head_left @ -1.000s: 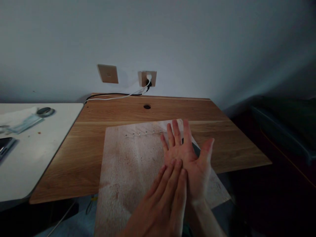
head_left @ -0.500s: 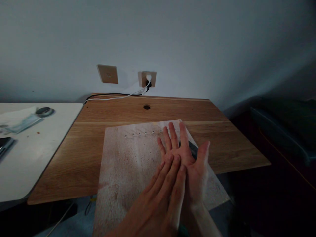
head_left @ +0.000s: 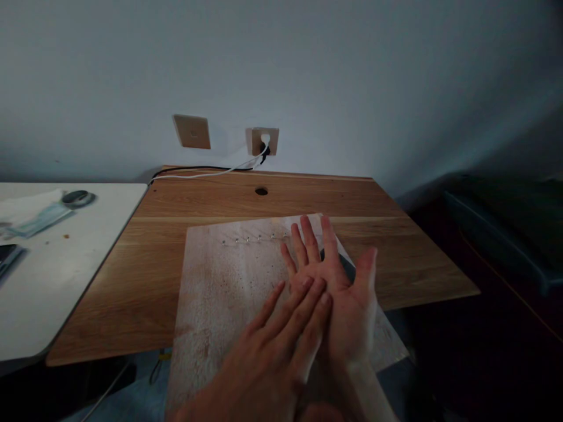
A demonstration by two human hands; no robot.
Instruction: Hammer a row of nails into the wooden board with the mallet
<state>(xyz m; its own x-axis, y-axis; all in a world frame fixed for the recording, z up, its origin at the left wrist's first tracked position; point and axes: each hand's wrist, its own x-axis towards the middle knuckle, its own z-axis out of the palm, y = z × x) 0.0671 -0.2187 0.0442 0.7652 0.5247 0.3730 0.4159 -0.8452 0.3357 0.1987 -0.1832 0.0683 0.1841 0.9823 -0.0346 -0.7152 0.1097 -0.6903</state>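
Note:
My right hand (head_left: 341, 293) lies palm up, fingers stretched and thumb out to the right, over a pale worn board (head_left: 220, 293). My left hand (head_left: 272, 346) comes in palm down from the lower left, and its spread fingertips rest on the right palm. Neither hand holds anything. A row of small metal studs (head_left: 248, 240) runs along the board's far edge. A dark object (head_left: 348, 266) shows partly from under the right hand; I cannot make out what it is.
The board lies on a wooden desk (head_left: 246, 202) and overhangs its near edge. The desk has a cable hole (head_left: 261, 191). A wall socket (head_left: 263, 140) holds a plug with a white cable (head_left: 206, 174). A white table (head_left: 65, 264) with small items stands on the left, and dark furniture (head_left: 505, 234) on the right.
My left hand has slid a little back toward me across the right palm and its fingers have spread apart. The right hand has hardly moved.

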